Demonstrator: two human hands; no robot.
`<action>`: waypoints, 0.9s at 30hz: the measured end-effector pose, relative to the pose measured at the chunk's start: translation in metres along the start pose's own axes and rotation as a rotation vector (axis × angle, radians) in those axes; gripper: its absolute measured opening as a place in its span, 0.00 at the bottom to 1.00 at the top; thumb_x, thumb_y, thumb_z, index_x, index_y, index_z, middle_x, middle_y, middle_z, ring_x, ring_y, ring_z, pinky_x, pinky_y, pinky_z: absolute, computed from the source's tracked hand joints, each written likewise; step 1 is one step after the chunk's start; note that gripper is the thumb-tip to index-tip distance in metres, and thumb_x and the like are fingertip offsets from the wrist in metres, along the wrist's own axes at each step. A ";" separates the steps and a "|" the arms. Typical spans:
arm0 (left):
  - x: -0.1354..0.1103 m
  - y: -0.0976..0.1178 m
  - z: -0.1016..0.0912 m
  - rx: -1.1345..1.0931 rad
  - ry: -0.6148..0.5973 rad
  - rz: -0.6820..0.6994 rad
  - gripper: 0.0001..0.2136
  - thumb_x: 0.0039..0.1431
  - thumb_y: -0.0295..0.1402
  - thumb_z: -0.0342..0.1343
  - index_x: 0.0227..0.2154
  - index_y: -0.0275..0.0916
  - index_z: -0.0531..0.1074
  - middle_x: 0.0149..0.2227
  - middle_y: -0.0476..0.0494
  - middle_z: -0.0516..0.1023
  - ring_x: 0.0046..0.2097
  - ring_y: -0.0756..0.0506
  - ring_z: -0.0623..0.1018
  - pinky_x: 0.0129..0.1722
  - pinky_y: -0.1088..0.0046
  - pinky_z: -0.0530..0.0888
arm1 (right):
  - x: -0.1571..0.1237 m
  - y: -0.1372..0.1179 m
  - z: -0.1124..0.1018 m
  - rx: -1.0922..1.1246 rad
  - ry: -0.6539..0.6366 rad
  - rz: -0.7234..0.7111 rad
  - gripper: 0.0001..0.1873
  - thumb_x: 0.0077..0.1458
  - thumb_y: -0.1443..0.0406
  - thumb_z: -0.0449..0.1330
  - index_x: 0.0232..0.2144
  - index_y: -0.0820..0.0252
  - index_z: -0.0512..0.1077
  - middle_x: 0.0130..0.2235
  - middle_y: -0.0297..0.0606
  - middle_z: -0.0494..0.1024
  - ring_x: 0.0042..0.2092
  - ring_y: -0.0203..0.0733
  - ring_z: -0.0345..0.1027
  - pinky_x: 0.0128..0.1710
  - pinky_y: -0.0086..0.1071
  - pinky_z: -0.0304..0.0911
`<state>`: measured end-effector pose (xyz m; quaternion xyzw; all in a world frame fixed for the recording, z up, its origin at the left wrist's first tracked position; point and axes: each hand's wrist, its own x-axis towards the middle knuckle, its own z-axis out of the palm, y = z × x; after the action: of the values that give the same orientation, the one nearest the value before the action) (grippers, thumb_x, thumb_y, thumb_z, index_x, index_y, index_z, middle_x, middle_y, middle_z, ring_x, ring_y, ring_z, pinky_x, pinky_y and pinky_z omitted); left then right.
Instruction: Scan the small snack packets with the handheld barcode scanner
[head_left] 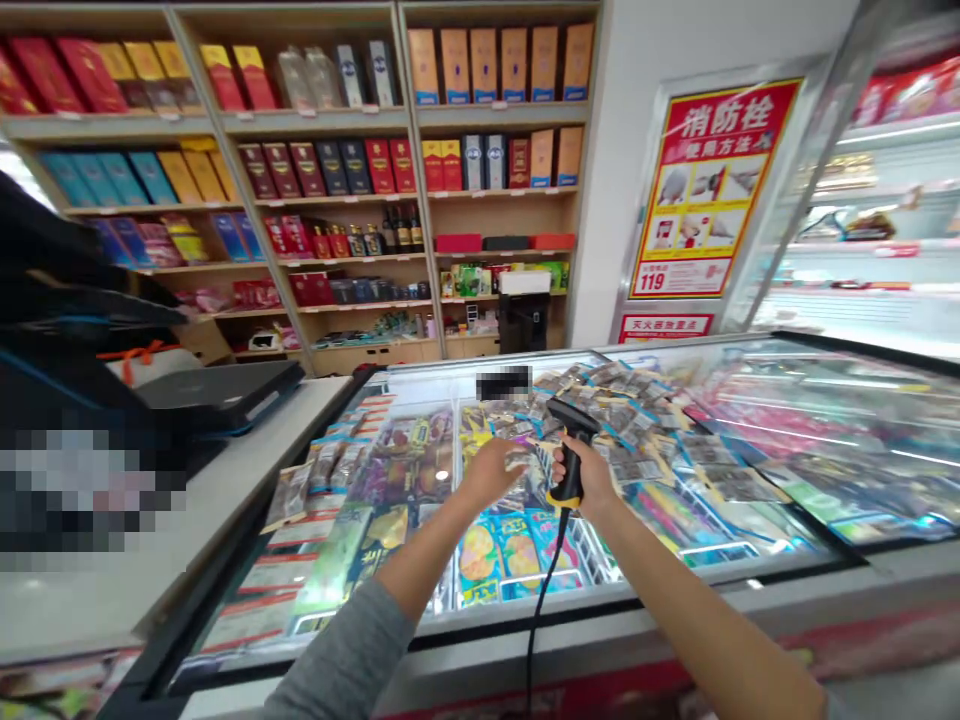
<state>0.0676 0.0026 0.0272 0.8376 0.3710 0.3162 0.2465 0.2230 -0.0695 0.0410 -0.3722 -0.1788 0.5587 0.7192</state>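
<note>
barcode scanner (571, 470) held in curled right-hand fingers (559, 465), left-hand fingers (506, 458) spread on packets (622, 400), poster (705, 190) reading 119.

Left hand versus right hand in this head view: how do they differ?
The right hand grips a black and yellow corded barcode scanner, while the left hand has no scanner and reaches toward a small packet, though whether it holds it is unclear. The left forearm is in a grey sleeve; the right forearm is bare. Both hands are over the chest freezer of packets.
</note>
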 end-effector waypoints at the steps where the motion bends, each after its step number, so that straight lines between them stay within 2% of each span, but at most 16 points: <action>1: 0.006 0.009 0.016 -0.013 -0.051 -0.010 0.13 0.51 0.39 0.62 0.39 0.41 0.79 0.43 0.38 0.80 0.48 0.37 0.76 0.52 0.61 0.69 | 0.000 -0.009 -0.011 0.004 0.023 -0.022 0.20 0.36 0.61 0.70 0.30 0.57 0.65 0.17 0.25 0.65 0.16 0.30 0.55 0.14 0.25 0.53; 4: 0.020 0.031 0.054 0.025 -0.160 -0.043 0.21 0.43 0.45 0.67 0.40 0.40 0.78 0.43 0.35 0.79 0.48 0.34 0.76 0.50 0.60 0.70 | 0.000 -0.029 -0.042 0.023 0.099 -0.054 0.19 0.37 0.61 0.68 0.31 0.57 0.65 0.17 0.24 0.65 0.16 0.30 0.55 0.14 0.24 0.53; 6: 0.027 0.039 0.069 0.103 -0.215 -0.068 0.26 0.35 0.46 0.70 0.39 0.40 0.78 0.42 0.34 0.79 0.47 0.32 0.76 0.47 0.61 0.71 | 0.000 -0.034 -0.059 0.034 0.137 -0.054 0.18 0.38 0.61 0.68 0.30 0.57 0.64 0.17 0.24 0.65 0.16 0.30 0.54 0.13 0.24 0.52; 8: 0.033 0.044 0.077 0.175 -0.289 -0.096 0.25 0.31 0.45 0.71 0.36 0.39 0.78 0.39 0.35 0.79 0.45 0.33 0.77 0.44 0.62 0.71 | 0.000 -0.035 -0.072 0.043 0.159 -0.049 0.18 0.38 0.61 0.68 0.30 0.57 0.63 0.17 0.24 0.65 0.15 0.29 0.54 0.13 0.24 0.52; 10: 0.037 0.047 0.081 0.204 -0.359 -0.120 0.20 0.31 0.43 0.71 0.30 0.40 0.78 0.34 0.39 0.79 0.40 0.35 0.78 0.39 0.65 0.71 | 0.000 -0.033 -0.080 0.043 0.184 -0.046 0.18 0.37 0.61 0.68 0.29 0.57 0.63 0.16 0.24 0.64 0.15 0.29 0.53 0.13 0.23 0.53; 14: 0.041 0.046 0.080 0.160 -0.413 -0.121 0.14 0.30 0.38 0.71 0.16 0.41 0.71 0.21 0.48 0.73 0.29 0.42 0.75 0.33 0.70 0.68 | 0.001 -0.029 -0.082 0.030 0.222 -0.043 0.18 0.36 0.61 0.67 0.28 0.57 0.63 0.16 0.25 0.66 0.15 0.30 0.55 0.13 0.23 0.53; 16: 0.041 0.042 0.073 0.088 -0.429 -0.089 0.14 0.30 0.37 0.71 0.12 0.41 0.68 0.17 0.51 0.69 0.26 0.46 0.72 0.31 0.72 0.66 | 0.001 -0.030 -0.079 0.032 0.221 -0.051 0.19 0.36 0.61 0.68 0.29 0.57 0.63 0.16 0.24 0.66 0.15 0.30 0.55 0.13 0.23 0.53; 18: 0.041 0.034 0.059 -0.010 -0.420 -0.081 0.13 0.32 0.36 0.70 0.13 0.41 0.69 0.17 0.53 0.69 0.24 0.47 0.70 0.29 0.73 0.64 | 0.000 -0.032 -0.073 0.034 0.191 -0.054 0.21 0.35 0.60 0.69 0.29 0.57 0.63 0.16 0.24 0.66 0.15 0.30 0.55 0.13 0.23 0.54; 21: 0.040 0.013 0.025 -0.145 -0.334 -0.189 0.09 0.36 0.35 0.68 0.17 0.41 0.73 0.19 0.52 0.72 0.25 0.47 0.70 0.27 0.74 0.63 | -0.001 -0.034 -0.059 0.031 0.115 -0.085 0.23 0.34 0.59 0.70 0.30 0.57 0.63 0.17 0.23 0.66 0.16 0.29 0.56 0.14 0.24 0.54; 24: 0.035 -0.013 -0.015 -0.287 -0.144 -0.411 0.09 0.36 0.35 0.69 0.20 0.39 0.75 0.21 0.50 0.73 0.26 0.47 0.72 0.28 0.75 0.64 | -0.001 -0.028 -0.036 0.015 0.037 -0.114 0.23 0.34 0.58 0.70 0.32 0.57 0.65 0.17 0.24 0.66 0.16 0.30 0.56 0.13 0.24 0.53; 27: 0.022 -0.038 -0.047 -0.458 0.123 -0.647 0.14 0.34 0.35 0.70 0.26 0.39 0.75 0.25 0.50 0.75 0.29 0.47 0.74 0.30 0.74 0.68 | 0.003 -0.010 -0.006 -0.039 -0.062 -0.081 0.23 0.34 0.57 0.69 0.31 0.58 0.65 0.16 0.24 0.66 0.15 0.30 0.56 0.13 0.24 0.53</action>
<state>0.0285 0.0513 0.0420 0.5807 0.5494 0.3461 0.4909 0.2346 -0.0701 0.0444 -0.3614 -0.2268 0.5367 0.7280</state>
